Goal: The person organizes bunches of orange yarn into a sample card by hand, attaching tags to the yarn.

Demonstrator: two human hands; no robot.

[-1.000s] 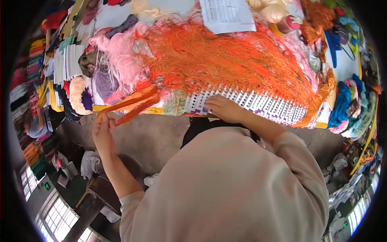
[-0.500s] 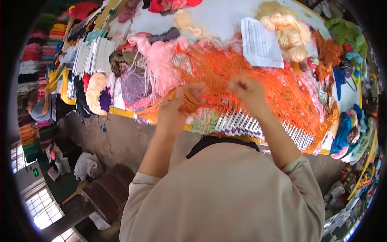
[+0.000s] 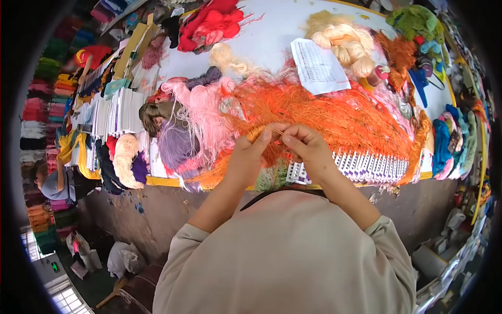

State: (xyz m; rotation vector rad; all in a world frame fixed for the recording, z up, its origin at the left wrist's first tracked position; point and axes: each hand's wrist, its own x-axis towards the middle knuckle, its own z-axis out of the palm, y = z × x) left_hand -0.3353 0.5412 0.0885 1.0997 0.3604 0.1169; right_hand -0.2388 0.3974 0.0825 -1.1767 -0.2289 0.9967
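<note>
My left hand [image 3: 250, 157] is closed around a bundle of golden-yellow thread [image 3: 255, 134], with thumb and forefinger pinched at its right end. Close beside it, my right hand [image 3: 310, 152] pinches a thin strand of the same thread, and the fingertips of both hands almost meet. Under and beyond the hands spreads a large tangle of orange thread [image 3: 324, 107]. A row of white perforated cards [image 3: 371, 167] lies along the table's front edge, right of my right hand. Green thread [image 3: 272, 177] hangs at the edge between my forearms.
Pink yarn [image 3: 206, 110] and purple yarn [image 3: 175, 115] lie to the left, near stacked white cards [image 3: 124, 112]. A printed sheet [image 3: 320, 67] rests on the orange thread beside cream skeins [image 3: 349, 44]. Red yarn [image 3: 212, 23] sits farther back. Another person [image 3: 55, 180] is at far left.
My hands have come together from apart; the right hand moved left and down to the thread at the left fingertips. The head view has shifted too.
</note>
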